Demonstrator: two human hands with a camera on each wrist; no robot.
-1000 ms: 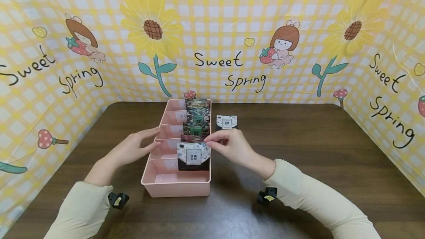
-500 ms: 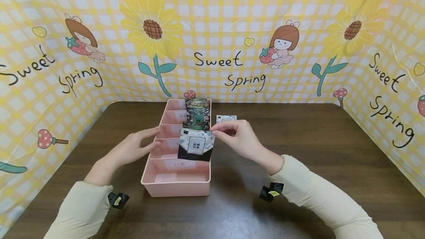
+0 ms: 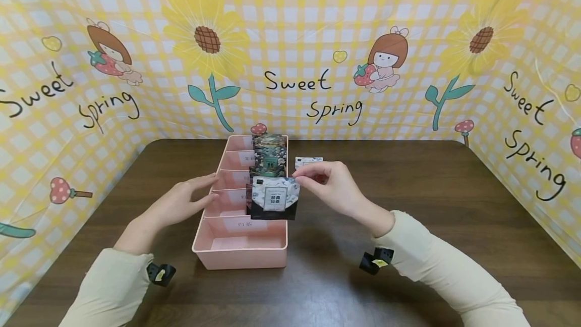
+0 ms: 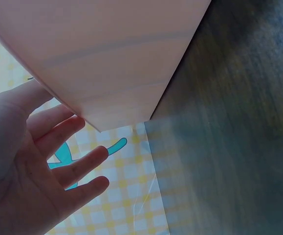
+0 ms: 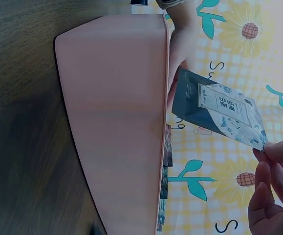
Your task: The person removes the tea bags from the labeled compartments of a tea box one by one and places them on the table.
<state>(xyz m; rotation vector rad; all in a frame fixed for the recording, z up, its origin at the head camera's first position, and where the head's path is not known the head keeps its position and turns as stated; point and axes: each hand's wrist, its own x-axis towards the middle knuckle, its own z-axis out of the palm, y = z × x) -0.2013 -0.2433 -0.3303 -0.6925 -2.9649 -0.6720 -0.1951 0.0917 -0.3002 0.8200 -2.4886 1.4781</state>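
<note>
My right hand (image 3: 333, 185) pinches the top right corner of a white and black tea sachet (image 3: 274, 199) between thumb and forefinger. In the right wrist view the tea sachet (image 5: 222, 108) hangs above the rim of the pink divided box (image 5: 114, 112). The nearest compartment of the pink box (image 3: 240, 260) shows a paper label and no sachet. Along the box's left rim my left hand (image 3: 179, 203) rests with its fingertips at the edge, fingers mostly straight. The left wrist view shows those fingers (image 4: 70, 132) spread beside the box wall (image 4: 112, 54).
Several dark patterned sachets (image 3: 271, 158) stand in the farther compartments. Another white sachet (image 3: 308, 162) lies on the brown table (image 3: 408, 185) right of the box, partly behind my right hand. A yellow checked cloth (image 3: 290, 29) surrounds the table's back and sides.
The right hand has lifted the white sachet up out of the nearest compartment, then carried it slightly right, turning it more level. The left hand has stayed at the rim.
</note>
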